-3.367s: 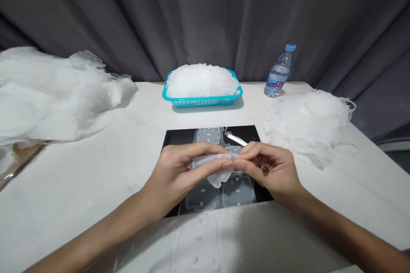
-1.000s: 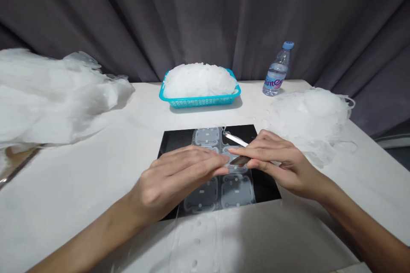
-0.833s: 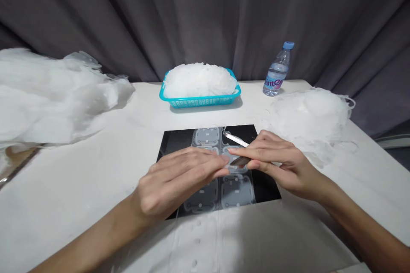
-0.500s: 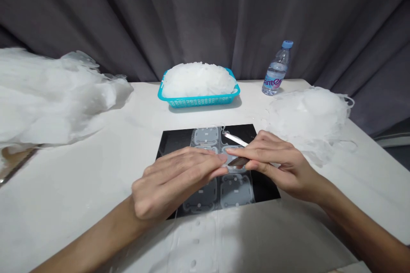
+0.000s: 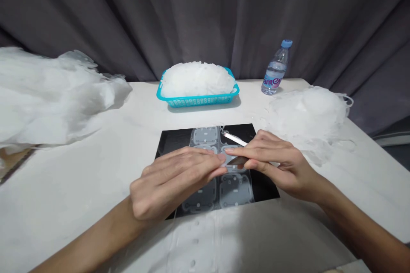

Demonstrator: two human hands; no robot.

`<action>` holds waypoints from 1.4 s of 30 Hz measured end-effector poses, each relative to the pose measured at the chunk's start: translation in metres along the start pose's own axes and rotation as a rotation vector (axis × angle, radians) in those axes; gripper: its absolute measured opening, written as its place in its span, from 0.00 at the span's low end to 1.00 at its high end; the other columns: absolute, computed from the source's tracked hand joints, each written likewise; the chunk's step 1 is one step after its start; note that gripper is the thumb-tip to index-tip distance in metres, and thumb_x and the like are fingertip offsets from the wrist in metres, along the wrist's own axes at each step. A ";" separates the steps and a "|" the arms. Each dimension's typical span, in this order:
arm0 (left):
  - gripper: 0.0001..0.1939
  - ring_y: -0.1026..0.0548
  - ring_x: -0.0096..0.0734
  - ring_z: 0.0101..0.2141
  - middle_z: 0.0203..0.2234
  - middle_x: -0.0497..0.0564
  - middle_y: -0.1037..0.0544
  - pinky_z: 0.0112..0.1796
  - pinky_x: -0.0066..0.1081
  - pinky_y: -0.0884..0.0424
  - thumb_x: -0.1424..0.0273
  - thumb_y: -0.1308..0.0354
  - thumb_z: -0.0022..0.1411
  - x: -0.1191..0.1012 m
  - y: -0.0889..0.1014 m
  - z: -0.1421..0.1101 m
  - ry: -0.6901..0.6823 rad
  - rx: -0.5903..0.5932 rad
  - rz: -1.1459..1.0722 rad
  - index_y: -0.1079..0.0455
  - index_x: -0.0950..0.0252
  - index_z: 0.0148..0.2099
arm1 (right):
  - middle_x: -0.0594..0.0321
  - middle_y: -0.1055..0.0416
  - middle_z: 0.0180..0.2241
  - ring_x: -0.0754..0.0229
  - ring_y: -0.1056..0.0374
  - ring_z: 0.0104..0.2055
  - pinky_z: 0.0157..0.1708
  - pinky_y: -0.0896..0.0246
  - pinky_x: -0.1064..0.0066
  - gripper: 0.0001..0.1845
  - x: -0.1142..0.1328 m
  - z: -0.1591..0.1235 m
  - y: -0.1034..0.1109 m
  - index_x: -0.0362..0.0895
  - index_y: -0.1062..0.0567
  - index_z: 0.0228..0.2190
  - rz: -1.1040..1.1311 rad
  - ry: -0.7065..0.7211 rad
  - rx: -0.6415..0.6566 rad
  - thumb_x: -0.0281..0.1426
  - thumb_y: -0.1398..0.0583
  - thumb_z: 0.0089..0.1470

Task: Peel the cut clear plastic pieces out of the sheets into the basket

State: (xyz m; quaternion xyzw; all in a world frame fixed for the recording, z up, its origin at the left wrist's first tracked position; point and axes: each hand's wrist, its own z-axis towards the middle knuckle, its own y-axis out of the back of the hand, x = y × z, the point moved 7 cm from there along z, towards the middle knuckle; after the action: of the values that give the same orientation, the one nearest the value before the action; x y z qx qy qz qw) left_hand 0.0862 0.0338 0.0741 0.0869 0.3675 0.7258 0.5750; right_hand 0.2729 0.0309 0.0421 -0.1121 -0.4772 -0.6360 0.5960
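Observation:
My left hand (image 5: 179,181) lies palm down over the translucent moulded sheet (image 5: 236,190), fingers stretched out and close together. The sheet has several rounded-square parts with small holes and lies over a black board (image 5: 176,137), its near end running onto the table. My right hand (image 5: 278,162) pinches a dark, pointed blade-like tool (image 5: 237,161), its tip by my left fingertips. The tool's other end is hidden in the hand. A thin white stick (image 5: 235,139) shows beyond my right fingers; whether it is held or lying there I cannot tell.
A turquoise basket (image 5: 198,102) heaped with translucent white pieces stands at the back. A water bottle (image 5: 274,68) is to its right. A heap of clear scraps (image 5: 312,115) lies right, a larger pile of translucent sheets (image 5: 54,98) left. A grey curtain (image 5: 198,17) hangs behind the table.
Earlier, both hands pinched a loose translucent piece above the board; it is now out of sight. My left hand has flattened onto the sheet, and the dark tool now points out of my right fingers.

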 end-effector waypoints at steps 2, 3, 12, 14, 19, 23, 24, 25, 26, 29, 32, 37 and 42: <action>0.11 0.13 0.32 0.35 0.35 0.46 0.13 0.41 0.31 0.13 0.78 0.32 0.67 0.000 0.000 -0.001 -0.010 0.007 -0.006 0.22 0.62 0.50 | 0.64 0.20 0.38 0.62 0.34 0.37 0.43 0.39 0.64 0.19 0.000 0.001 0.000 0.47 0.23 0.60 -0.002 0.002 -0.003 0.26 0.40 0.71; 0.11 0.13 0.32 0.35 0.36 0.46 0.13 0.41 0.32 0.13 0.77 0.32 0.67 0.000 0.000 -0.001 -0.011 0.007 -0.011 0.23 0.62 0.50 | 0.65 0.20 0.37 0.62 0.34 0.37 0.43 0.39 0.64 0.19 0.000 0.001 0.001 0.47 0.23 0.60 -0.003 -0.002 -0.007 0.26 0.40 0.71; 0.08 0.14 0.31 0.36 0.37 0.49 0.13 0.43 0.29 0.15 0.75 0.33 0.69 0.007 -0.006 -0.003 -0.069 0.011 -0.074 0.23 0.64 0.49 | 0.65 0.21 0.33 0.63 0.32 0.34 0.36 0.37 0.67 0.14 -0.017 -0.003 0.000 0.49 0.19 0.53 0.201 -0.235 -0.090 0.38 0.37 0.69; 0.09 0.14 0.31 0.37 0.37 0.50 0.13 0.44 0.29 0.15 0.75 0.33 0.69 0.008 -0.008 -0.004 -0.064 0.032 -0.113 0.23 0.65 0.50 | 0.68 0.24 0.30 0.66 0.35 0.27 0.27 0.41 0.72 0.13 -0.022 -0.006 -0.010 0.49 0.18 0.47 0.319 -0.319 -0.118 0.38 0.31 0.63; 0.09 0.14 0.29 0.40 0.40 0.48 0.12 0.45 0.26 0.18 0.75 0.34 0.70 0.012 -0.012 -0.007 0.103 0.066 -0.202 0.22 0.63 0.51 | 0.66 0.20 0.36 0.66 0.25 0.34 0.34 0.30 0.75 0.09 -0.026 -0.011 -0.025 0.48 0.19 0.41 0.457 -0.334 -0.212 0.25 0.31 0.59; 0.10 0.15 0.24 0.31 0.40 0.45 0.12 0.33 0.18 0.21 0.72 0.35 0.71 0.018 -0.019 -0.011 0.345 0.142 -0.333 0.21 0.58 0.52 | 0.67 0.20 0.35 0.65 0.22 0.36 0.36 0.28 0.75 0.12 -0.029 -0.014 -0.023 0.49 0.20 0.40 0.433 -0.339 -0.238 0.20 0.33 0.58; 0.09 0.16 0.24 0.30 0.40 0.45 0.12 0.31 0.18 0.22 0.72 0.37 0.72 0.019 -0.021 -0.012 0.406 0.163 -0.362 0.21 0.57 0.52 | 0.68 0.20 0.35 0.65 0.22 0.36 0.36 0.28 0.76 0.12 -0.029 -0.014 -0.022 0.49 0.20 0.40 0.429 -0.343 -0.241 0.20 0.33 0.58; 0.09 0.16 0.24 0.31 0.40 0.45 0.12 0.31 0.18 0.23 0.71 0.38 0.73 0.020 -0.023 -0.013 0.458 0.181 -0.392 0.20 0.57 0.51 | 0.68 0.20 0.35 0.65 0.22 0.36 0.36 0.28 0.76 0.12 -0.029 -0.015 -0.022 0.49 0.21 0.40 0.432 -0.343 -0.244 0.20 0.33 0.58; 0.09 0.15 0.26 0.33 0.41 0.46 0.12 0.33 0.19 0.22 0.70 0.40 0.74 0.021 -0.024 -0.013 0.500 0.197 -0.426 0.20 0.57 0.50 | 0.68 0.19 0.36 0.64 0.21 0.37 0.36 0.28 0.76 0.12 -0.029 -0.016 -0.023 0.50 0.21 0.40 0.437 -0.340 -0.247 0.21 0.33 0.59; 0.08 0.15 0.31 0.41 0.42 0.48 0.13 0.43 0.24 0.21 0.68 0.42 0.75 0.021 -0.028 -0.014 0.599 0.237 -0.548 0.20 0.57 0.47 | 0.68 0.19 0.37 0.65 0.21 0.37 0.36 0.28 0.76 0.13 -0.028 -0.017 -0.024 0.51 0.21 0.41 0.416 -0.306 -0.263 0.21 0.33 0.59; 0.04 0.15 0.35 0.46 0.45 0.51 0.13 0.49 0.30 0.21 0.66 0.38 0.72 0.023 -0.031 -0.015 0.709 0.243 -0.682 0.22 0.60 0.43 | 0.67 0.20 0.37 0.65 0.23 0.36 0.34 0.29 0.76 0.14 -0.026 -0.019 -0.023 0.51 0.21 0.41 0.358 -0.257 -0.285 0.19 0.33 0.58; 0.07 0.16 0.42 0.49 0.51 0.56 0.15 0.53 0.39 0.21 0.65 0.37 0.71 0.027 -0.039 -0.016 0.808 0.237 -0.923 0.22 0.62 0.41 | 0.65 0.20 0.38 0.62 0.22 0.39 0.36 0.27 0.72 0.18 -0.025 -0.019 -0.022 0.50 0.20 0.43 0.345 -0.183 -0.305 0.16 0.36 0.56; 0.05 0.16 0.37 0.44 0.44 0.56 0.15 0.45 0.32 0.18 0.72 0.31 0.65 0.035 -0.045 -0.012 0.745 0.183 -0.954 0.24 0.63 0.42 | 0.64 0.21 0.39 0.62 0.24 0.40 0.38 0.28 0.70 0.19 -0.024 -0.017 -0.025 0.50 0.21 0.44 0.389 -0.139 -0.272 0.16 0.37 0.57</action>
State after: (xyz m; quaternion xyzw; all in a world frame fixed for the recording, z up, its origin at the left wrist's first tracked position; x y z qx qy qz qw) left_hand 0.1027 0.0627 0.0270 -0.2979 0.6031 0.3355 0.6595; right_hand 0.2646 0.0304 0.0042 -0.3248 -0.3966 -0.5583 0.6524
